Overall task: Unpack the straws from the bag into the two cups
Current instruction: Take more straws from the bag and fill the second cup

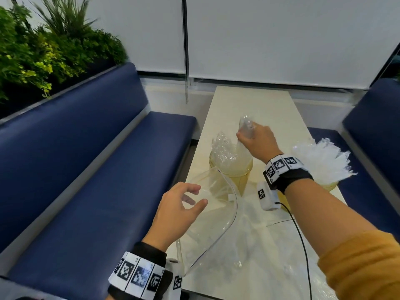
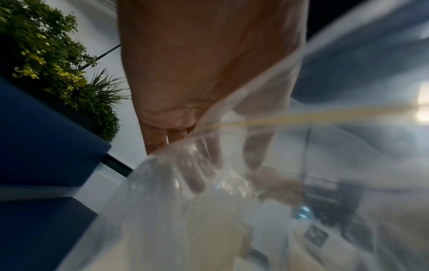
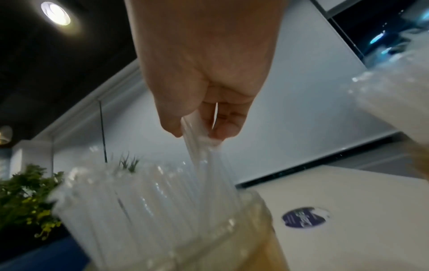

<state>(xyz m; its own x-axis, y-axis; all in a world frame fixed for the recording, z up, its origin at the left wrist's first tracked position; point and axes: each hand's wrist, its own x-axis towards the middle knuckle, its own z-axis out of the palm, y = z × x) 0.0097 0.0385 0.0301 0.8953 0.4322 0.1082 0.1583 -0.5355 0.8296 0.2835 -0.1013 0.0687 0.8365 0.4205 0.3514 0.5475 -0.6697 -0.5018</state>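
Note:
Two yellowish clear cups stand on the pale table (image 1: 249, 100). The left cup (image 1: 230, 169) (image 3: 255, 229) has several clear wrapped straws (image 3: 127, 201) standing in it. My right hand (image 1: 244, 135) (image 3: 197, 132) grips a small bundle of straws (image 1: 245, 125) (image 3: 209, 165) by its top, its lower ends inside that cup. The right cup (image 1: 330, 186) is mostly hidden behind my right wrist and bristles with straws (image 1: 320, 161) (image 3: 394, 91). My left hand (image 1: 198, 194) (image 2: 225, 170) holds the raised mouth of the clear plastic bag (image 1: 216, 224) (image 2: 301, 183), fingers showing through the film.
Blue padded benches run along the left (image 1: 97, 169) and right (image 1: 368, 137) of the narrow table. Green plants (image 1: 43, 50) sit behind the left bench. A black cable (image 1: 300, 234) trails from my right wrist across the bag. A dark round sticker (image 3: 304, 217) marks the tabletop.

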